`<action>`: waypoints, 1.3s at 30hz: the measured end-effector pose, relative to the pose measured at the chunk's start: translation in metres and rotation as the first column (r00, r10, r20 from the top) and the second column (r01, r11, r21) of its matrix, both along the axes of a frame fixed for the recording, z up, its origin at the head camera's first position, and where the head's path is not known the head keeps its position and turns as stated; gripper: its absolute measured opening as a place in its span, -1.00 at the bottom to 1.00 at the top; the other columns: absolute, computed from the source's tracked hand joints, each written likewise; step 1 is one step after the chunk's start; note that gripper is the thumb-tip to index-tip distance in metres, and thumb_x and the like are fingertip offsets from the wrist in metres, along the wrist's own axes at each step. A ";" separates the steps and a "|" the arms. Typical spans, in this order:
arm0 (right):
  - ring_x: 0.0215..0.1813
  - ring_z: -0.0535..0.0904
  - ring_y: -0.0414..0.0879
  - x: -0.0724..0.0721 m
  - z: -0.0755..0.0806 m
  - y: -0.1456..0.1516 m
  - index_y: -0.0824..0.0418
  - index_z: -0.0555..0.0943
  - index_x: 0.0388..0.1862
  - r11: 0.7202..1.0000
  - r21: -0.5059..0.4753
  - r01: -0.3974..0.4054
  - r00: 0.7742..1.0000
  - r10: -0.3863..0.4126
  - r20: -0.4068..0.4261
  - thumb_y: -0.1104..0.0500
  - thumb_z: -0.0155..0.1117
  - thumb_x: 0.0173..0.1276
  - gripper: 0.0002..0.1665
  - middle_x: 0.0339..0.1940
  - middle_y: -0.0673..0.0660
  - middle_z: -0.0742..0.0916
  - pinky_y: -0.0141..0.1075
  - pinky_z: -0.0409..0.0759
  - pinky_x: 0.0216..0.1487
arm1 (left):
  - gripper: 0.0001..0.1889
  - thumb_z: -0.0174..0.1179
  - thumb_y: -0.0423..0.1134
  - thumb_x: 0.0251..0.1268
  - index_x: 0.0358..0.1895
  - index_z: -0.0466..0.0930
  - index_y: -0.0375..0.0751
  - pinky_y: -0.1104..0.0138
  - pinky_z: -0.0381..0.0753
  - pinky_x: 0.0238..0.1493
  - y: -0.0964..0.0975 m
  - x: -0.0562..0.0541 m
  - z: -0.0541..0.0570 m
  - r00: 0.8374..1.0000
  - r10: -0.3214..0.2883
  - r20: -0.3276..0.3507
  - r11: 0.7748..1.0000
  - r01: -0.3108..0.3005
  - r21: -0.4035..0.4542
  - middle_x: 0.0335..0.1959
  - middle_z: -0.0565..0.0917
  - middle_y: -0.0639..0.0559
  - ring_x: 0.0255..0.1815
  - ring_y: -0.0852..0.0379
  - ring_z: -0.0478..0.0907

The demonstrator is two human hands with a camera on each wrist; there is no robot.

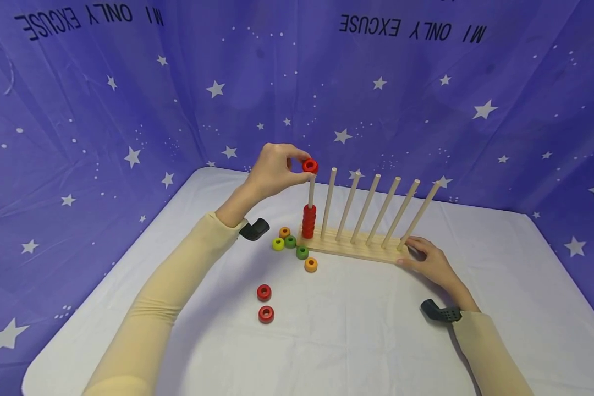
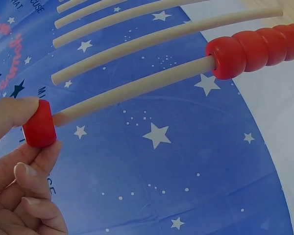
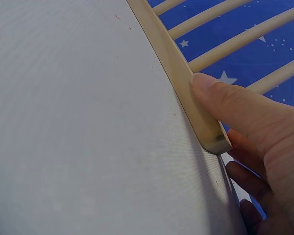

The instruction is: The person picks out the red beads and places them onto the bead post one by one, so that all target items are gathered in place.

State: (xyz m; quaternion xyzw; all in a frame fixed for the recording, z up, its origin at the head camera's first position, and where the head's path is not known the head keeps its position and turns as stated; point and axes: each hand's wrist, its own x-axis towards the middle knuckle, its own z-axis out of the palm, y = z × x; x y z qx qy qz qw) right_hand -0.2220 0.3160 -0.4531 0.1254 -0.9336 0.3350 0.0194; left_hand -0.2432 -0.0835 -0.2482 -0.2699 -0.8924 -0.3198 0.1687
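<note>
Between thumb and fingers, my left hand (image 1: 277, 171) pinches a red bead (image 1: 310, 166) at the tip of the leftmost wooden peg (image 1: 311, 192). In the left wrist view the bead (image 2: 40, 124) is right at the peg's end; whether the tip has entered its hole I cannot tell. Lower on that peg sits a stack of several red beads (image 1: 309, 221). My right hand (image 1: 430, 265) grips the right end of the wooden base (image 1: 356, 250), thumb on the near side. The right wrist view shows the thumb lying on the base's edge (image 3: 186, 93).
Loose beads lie by the base's left end: a yellow-green bead (image 1: 278, 243), green beads (image 1: 302, 252) and orange beads (image 1: 311, 264). Two red beads (image 1: 265, 314) lie nearer on the white table (image 1: 346, 330). Several bare pegs (image 1: 371, 201) rise from the base. A starry purple cloth (image 1: 401, 121) hangs behind.
</note>
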 end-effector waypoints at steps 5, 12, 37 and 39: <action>0.34 0.29 0.34 0.000 -0.002 0.000 0.38 0.39 0.28 1.000 -0.011 -0.002 1.000 0.002 -0.007 -0.01 0.43 0.08 -0.15 0.29 0.39 0.43 0.11 0.31 0.28 | -0.66 0.38 -0.18 0.02 -0.10 0.69 -0.24 0.41 0.32 -0.53 0.002 -0.004 0.001 1.000 0.004 0.016 1.000 -0.004 0.006 -0.18 0.74 -0.07 -0.55 0.11 0.38; 0.35 0.28 0.34 -0.001 -0.001 0.000 0.39 0.39 0.28 1.000 -0.005 0.008 1.000 -0.008 -0.008 -0.02 0.44 0.08 -0.13 0.30 0.39 0.42 0.12 0.30 0.30 | -0.66 0.36 -0.18 0.04 -0.08 0.68 -0.22 0.40 0.31 -0.53 0.005 -0.008 0.002 0.999 0.016 0.038 1.000 -0.015 -0.015 -0.16 0.73 -0.05 -0.54 0.10 0.37; 0.34 0.29 0.33 -0.001 -0.003 0.000 0.37 0.41 0.27 1.000 -0.001 0.002 1.000 -0.002 -0.023 -0.02 0.44 0.08 -0.16 0.28 0.38 0.44 0.14 0.29 0.29 | -0.65 0.30 -0.16 0.08 -0.05 0.67 -0.21 0.43 0.29 -0.65 0.008 -0.015 -0.006 0.990 0.037 0.135 0.999 -0.037 -0.006 -0.16 0.74 -0.06 -0.64 0.15 0.35; 0.34 0.29 0.34 -0.001 -0.003 0.000 0.37 0.41 0.27 1.000 -0.003 -0.002 1.000 0.002 -0.023 -0.02 0.43 0.08 -0.16 0.28 0.38 0.44 0.13 0.29 0.29 | -0.65 0.30 -0.16 0.07 -0.05 0.67 -0.21 0.43 0.28 -0.65 0.008 -0.015 -0.007 0.989 0.043 0.140 0.999 -0.043 0.002 -0.16 0.74 -0.06 -0.65 0.15 0.34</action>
